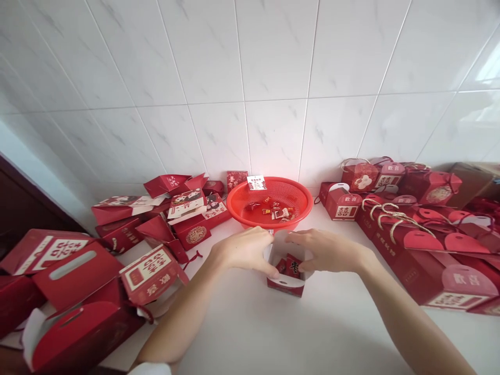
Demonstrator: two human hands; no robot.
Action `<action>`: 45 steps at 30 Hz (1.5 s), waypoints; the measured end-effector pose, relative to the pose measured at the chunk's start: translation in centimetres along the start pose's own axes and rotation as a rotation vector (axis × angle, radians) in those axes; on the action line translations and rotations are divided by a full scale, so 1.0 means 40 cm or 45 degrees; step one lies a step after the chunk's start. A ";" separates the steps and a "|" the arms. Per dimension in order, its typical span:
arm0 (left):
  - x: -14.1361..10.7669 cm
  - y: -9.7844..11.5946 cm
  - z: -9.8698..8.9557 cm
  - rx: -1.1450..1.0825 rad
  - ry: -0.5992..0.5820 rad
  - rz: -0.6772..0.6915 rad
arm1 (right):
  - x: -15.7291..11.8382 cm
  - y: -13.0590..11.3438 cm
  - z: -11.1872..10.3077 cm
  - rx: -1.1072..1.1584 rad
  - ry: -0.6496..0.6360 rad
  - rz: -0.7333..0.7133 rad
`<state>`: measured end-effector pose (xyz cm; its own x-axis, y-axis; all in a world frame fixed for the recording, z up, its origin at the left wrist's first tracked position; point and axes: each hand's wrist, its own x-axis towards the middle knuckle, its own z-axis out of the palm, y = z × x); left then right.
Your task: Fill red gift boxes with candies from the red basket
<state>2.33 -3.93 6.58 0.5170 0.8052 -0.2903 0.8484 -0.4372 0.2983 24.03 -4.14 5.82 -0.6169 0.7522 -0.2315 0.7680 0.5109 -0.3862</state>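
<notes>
A small red gift box (285, 288) stands on the white table in front of me, its top open and pale flaps raised. Red-wrapped sweets (294, 265) lie inside it. My left hand (245, 252) grips the box's left side, thumb at the front and fingers curled behind. On the opposite side, my right hand (331, 251) holds the box with its thumb near the front rim and its fingers along the back. Just behind both hands sits a red plastic basket (269, 225) containing several small wrapped sweets (280, 212) and a white card on its rim.
Open and unfolded red boxes (84, 333) are heaped on the left. Closed red gift boxes (410, 265), some with rope handles (390, 214), stand in rows on the right. A cardboard box (474, 179) is at the far right. White wall tiles (273, 62) rise behind the table.
</notes>
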 end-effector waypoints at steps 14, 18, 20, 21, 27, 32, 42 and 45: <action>-0.013 -0.014 0.045 -0.030 -0.018 -0.164 | -0.013 0.086 0.046 0.110 0.294 -0.165; -0.010 -0.008 0.049 0.002 -0.023 -0.163 | -0.012 0.084 0.045 0.126 0.217 -0.124; -0.008 -0.007 0.050 0.010 -0.026 -0.164 | -0.012 0.086 0.044 0.164 0.166 -0.104; -0.008 -0.006 0.050 0.015 -0.028 -0.165 | -0.012 0.087 0.043 0.180 0.149 -0.099; -0.015 -0.004 0.044 0.002 -0.100 -0.105 | -0.026 0.072 0.045 0.171 0.055 -0.033; -0.009 -0.035 0.040 -0.037 -0.134 -0.053 | -0.037 0.059 0.051 0.114 0.005 -0.029; 0.007 -0.125 0.010 -0.201 -0.226 -0.125 | -0.028 0.029 0.079 0.022 0.089 -0.018; 0.020 -0.140 0.003 -0.231 -0.241 -0.032 | -0.031 0.018 0.082 0.018 0.102 -0.018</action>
<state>-1.98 -0.89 4.57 0.5226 0.7180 -0.4598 0.8360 -0.3254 0.4419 24.80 -6.07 2.89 -0.6115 0.7762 -0.1537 0.7564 0.5164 -0.4014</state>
